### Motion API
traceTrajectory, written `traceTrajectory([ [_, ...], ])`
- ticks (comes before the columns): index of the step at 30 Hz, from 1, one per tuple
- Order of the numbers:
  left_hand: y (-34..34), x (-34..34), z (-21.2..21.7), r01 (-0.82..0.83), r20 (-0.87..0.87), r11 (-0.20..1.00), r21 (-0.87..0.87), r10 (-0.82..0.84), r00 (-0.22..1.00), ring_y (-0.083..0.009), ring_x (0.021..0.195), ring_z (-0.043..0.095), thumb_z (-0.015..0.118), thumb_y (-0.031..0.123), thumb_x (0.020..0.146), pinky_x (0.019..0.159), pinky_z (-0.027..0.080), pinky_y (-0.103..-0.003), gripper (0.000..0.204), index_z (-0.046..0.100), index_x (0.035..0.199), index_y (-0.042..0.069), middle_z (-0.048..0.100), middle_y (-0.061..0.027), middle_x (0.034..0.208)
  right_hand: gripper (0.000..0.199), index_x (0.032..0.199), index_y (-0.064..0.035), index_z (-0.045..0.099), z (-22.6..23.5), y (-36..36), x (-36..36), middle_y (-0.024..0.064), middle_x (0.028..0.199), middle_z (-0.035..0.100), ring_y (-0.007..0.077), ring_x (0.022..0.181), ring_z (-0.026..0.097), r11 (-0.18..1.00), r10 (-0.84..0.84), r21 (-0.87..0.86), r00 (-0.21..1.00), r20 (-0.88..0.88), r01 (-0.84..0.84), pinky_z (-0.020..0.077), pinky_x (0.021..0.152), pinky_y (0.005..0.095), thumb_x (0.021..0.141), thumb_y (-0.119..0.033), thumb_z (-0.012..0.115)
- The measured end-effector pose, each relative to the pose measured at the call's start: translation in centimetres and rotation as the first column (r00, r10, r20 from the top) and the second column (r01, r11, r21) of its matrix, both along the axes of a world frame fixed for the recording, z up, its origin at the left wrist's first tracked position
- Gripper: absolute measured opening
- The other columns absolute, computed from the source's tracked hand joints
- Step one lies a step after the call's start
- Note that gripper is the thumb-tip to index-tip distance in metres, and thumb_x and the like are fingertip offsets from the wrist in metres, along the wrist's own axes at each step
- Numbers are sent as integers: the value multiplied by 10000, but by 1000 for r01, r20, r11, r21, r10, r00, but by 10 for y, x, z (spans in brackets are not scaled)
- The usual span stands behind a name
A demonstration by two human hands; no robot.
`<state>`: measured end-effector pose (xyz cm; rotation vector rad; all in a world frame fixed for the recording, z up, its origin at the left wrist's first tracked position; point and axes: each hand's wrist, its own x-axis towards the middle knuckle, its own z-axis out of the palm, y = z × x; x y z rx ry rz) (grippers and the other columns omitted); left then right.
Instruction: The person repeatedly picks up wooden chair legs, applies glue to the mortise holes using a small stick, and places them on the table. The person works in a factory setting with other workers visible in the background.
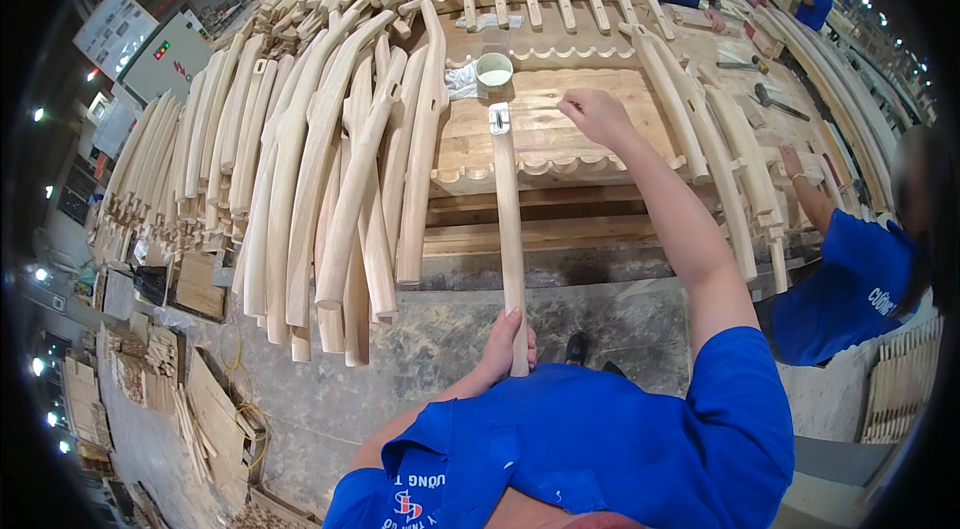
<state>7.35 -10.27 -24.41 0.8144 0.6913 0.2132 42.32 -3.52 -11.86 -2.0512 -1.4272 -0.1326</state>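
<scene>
My left hand (508, 341) is wrapped round the lower end of a pale wooden leg (510, 229), which points away from me over the bench edge. White wet-looking stuff, perhaps glue, coats the leg's far end (500, 118) around a dark slot. To the right of that end is my right hand (596, 119), closed above the bench top; a thin stick-like thing may show at its fingertips, too faint to name. Just beyond the leg's tip stands a round cup (494, 74) with whitish contents. A crumpled white cloth (461, 82) lies left of the cup.
Many curved wooden legs (330, 159) are heaped at the left, some overhanging the bench. Scalloped wooden strips (560, 165) edge the bench top. A hammer (780, 103) lies at the right. A co-worker in blue (850, 269) works close on the right; others stand at the far side.
</scene>
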Motion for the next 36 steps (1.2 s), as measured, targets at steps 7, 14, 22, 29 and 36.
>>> traceTrajectory([
  [7, 3, -2, -2, 4, -30, 1000, -14, -4, 1000, -158, 456, 490, 368, 389, 959, 397, 435, -290, 272, 347, 959, 118, 489, -64, 673, 272, 865, -86, 642, 6, 13, 0, 105, 793, 644, 299, 773, 601, 993, 10, -122, 994, 110, 3, 437, 700, 413, 859, -336, 535],
  [14, 7, -6, -3, 23, 18, 999, -29, -22, 1000, -161, 453, 493, 367, 381, 962, 392, 431, -289, 257, 349, 963, 125, 493, -63, 672, 251, 843, -109, 636, 6, -1, -2, 71, 810, 653, 282, 810, 602, 978, 52, -204, 996, 69, -37, 401, 755, 424, 853, -338, 533],
  [22, 13, -10, -4, 62, 22, 998, 23, -62, 998, -167, 470, 491, 363, 448, 949, 427, 441, -305, 378, 379, 1038, 80, 490, -62, 666, 239, 860, -81, 651, 4, -18, -6, 87, 772, 641, 267, 739, 580, 984, 71, -162, 997, -31, -75, 407, 723, 386, 839, -303, 565],
  [29, 18, -14, -9, 86, 39, 995, -60, -83, 996, -180, 470, 489, 346, 471, 944, 442, 438, -322, 418, 380, 1069, 73, 484, -69, 669, 239, 805, -4, 633, 15, -41, -7, 18, 623, 539, 112, 613, 490, 962, 93, -189, 892, -443, -194, 410, 588, 270, 863, -227, 568],
  [36, 20, -3, -16, 65, -34, 998, -15, -65, 997, -156, 445, 496, 484, 343, 915, 404, 435, -288, 327, 368, 1052, 70, 492, -60, 648, 159, 818, -33, 586, 7, -64, -4, -30, 624, 483, 66, 575, 425, 992, 114, 106, 895, -432, -75, 363, 532, 232, 844, -188, 608],
])
